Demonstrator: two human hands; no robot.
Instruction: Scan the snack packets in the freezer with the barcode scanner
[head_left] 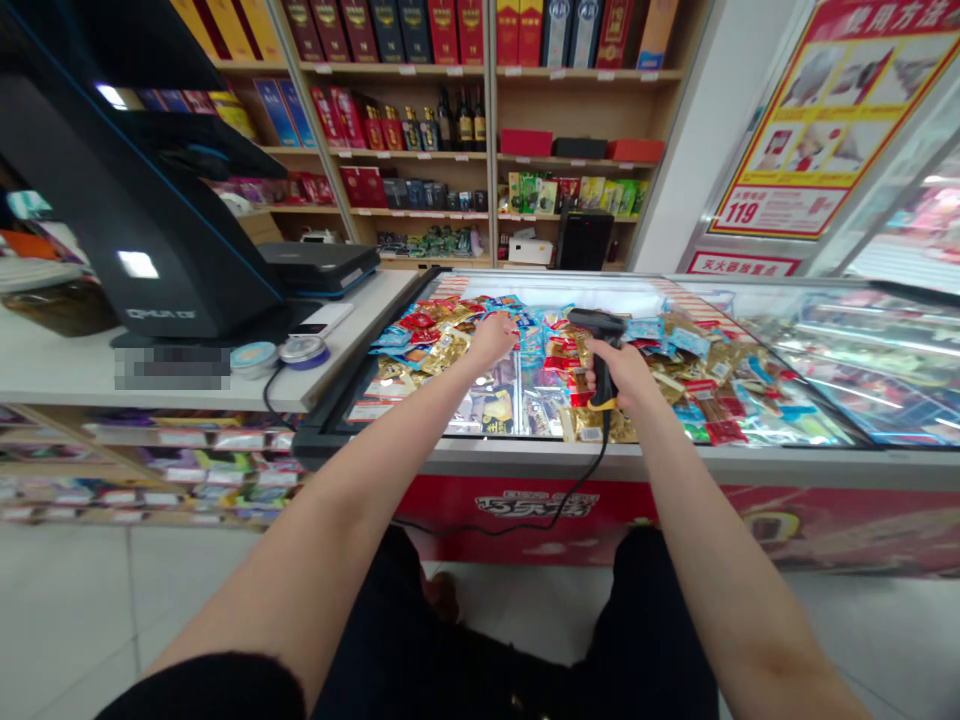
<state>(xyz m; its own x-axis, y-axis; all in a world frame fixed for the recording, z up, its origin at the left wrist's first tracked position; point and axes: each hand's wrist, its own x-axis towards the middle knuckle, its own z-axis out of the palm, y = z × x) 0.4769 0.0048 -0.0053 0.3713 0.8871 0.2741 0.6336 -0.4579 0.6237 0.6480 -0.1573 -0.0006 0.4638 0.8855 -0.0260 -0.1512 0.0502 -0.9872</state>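
Note:
My right hand [621, 372] is wrapped round the grip of a black and yellow barcode scanner [600, 325], its head tilted over the packets. A black cord [559, 510] hangs from its handle and loops down in front of the freezer. Further left, my left hand [495, 335] is among small snack packets [446, 350], fingers curled together; whatever they pinch is too small to make out. Beside it lie light blue packets [532, 345]. Gold, red and blue packets [705, 400] spread to the right of the scanner, on the freezer's glass top [405, 408].
On the left counter [315, 375] stand a black checkout terminal [180, 230], a jar [56, 295], two round tins [304, 351] and a white phone-like device [321, 320]. Shelves with boxes and bottles [465, 120] line the back. A red sign [821, 120] hangs at right.

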